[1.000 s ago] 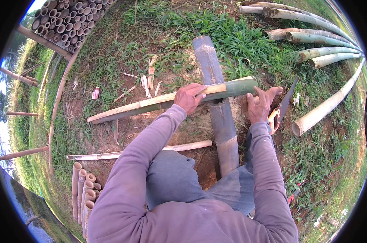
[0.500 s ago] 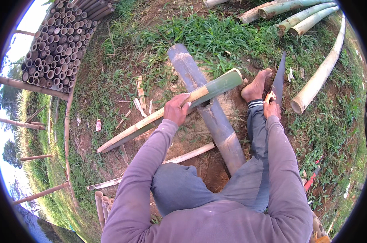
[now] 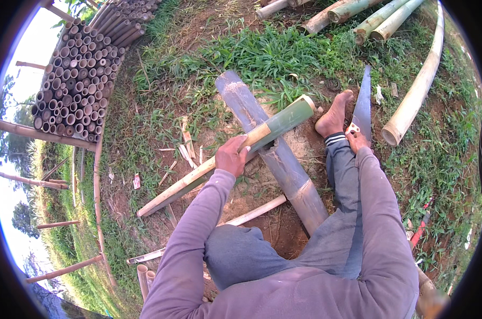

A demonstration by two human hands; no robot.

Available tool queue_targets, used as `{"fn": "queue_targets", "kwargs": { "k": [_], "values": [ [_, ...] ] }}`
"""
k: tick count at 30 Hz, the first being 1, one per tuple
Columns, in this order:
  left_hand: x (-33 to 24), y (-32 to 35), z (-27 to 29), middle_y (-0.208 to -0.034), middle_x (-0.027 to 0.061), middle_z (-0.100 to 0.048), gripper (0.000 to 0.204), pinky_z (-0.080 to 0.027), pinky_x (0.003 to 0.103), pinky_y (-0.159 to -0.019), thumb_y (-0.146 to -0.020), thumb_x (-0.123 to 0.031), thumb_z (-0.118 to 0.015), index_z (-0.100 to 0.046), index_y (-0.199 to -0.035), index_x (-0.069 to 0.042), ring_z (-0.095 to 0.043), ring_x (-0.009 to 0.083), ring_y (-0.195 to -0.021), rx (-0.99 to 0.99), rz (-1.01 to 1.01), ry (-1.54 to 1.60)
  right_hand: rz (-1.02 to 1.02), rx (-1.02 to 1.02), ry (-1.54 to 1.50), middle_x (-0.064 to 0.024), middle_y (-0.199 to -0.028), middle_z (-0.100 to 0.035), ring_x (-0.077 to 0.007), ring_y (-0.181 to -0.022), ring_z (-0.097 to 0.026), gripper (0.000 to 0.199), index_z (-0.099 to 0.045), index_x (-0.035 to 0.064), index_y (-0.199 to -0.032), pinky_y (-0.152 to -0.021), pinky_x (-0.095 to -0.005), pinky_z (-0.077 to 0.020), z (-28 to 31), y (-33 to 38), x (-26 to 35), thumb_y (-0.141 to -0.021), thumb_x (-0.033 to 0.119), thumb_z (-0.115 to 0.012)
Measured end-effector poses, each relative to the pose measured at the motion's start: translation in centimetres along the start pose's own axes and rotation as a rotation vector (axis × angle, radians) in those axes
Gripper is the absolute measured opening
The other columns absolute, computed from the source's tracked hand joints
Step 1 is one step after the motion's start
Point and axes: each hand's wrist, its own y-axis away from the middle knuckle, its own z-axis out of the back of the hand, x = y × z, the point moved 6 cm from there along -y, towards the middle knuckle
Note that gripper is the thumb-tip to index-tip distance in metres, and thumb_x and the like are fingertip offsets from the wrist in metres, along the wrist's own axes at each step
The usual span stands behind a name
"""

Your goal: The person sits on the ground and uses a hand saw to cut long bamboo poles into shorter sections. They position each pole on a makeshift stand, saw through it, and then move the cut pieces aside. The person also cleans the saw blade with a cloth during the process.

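Observation:
My left hand [image 3: 232,156] is closed around a green bamboo pole [image 3: 291,123] whose left portion is shaved to pale wood along the upper side. The pole lies slanted across a thick grey bamboo log [image 3: 291,170], which has a notch where the two cross. My right hand [image 3: 358,141] grips the handle of a handsaw [image 3: 362,106], beside my bare right foot [image 3: 335,112]. The saw blade points away from me, its broad side showing, apart from the bamboo. My fingers partly hide the saw handle.
Pale bamboo strips [image 3: 187,139] and a long split length [image 3: 257,209] lie left of the log. Several bamboo poles [image 3: 419,90] rest at the upper right. A rack of stacked bamboo tubes [image 3: 76,80] stands far left. A red-handled tool [image 3: 420,231] lies on the right.
The whole view has turned slightly. The saw in my right hand has rotated, showing more of its blade. My left hand keeps its hold on the bamboo pole.

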Motion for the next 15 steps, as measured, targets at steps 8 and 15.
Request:
{"fn": "queue_targets", "kwargs": {
  "k": [8,15],
  "values": [
    [-0.5,-0.4,-0.4,-0.126,0.0169,-0.076,0.039,-0.057,0.04,-0.103,-0.087,-0.011,-0.083,-0.076,-0.125,-0.004,-0.074,0.033,-0.116,0.0,-0.037,0.003,-0.006,-0.045,0.029,-0.0221,-0.155,-0.057,-0.0407,-0.151,-0.044,0.082,-0.063,0.0108,-0.147,-0.124,-0.057,-0.0292,-0.9,-2.8,-1.1,-0.093,0.072,-0.055],
    [-0.3,-0.2,-0.6,-0.126,0.0175,-0.076,0.038,-0.057,0.04,-0.103,-0.087,-0.01,-0.083,-0.076,-0.124,-0.004,-0.074,0.0338,-0.116,0.007,-0.029,0.005,0.183,-0.519,-0.782,-0.0094,-0.088,-0.069,-0.0189,-0.082,-0.063,0.04,-0.07,-0.0004,-0.107,-0.076,-0.039,-0.052,6.0,4.2,-1.8,-0.089,0.034,-0.081]
  ]
}}
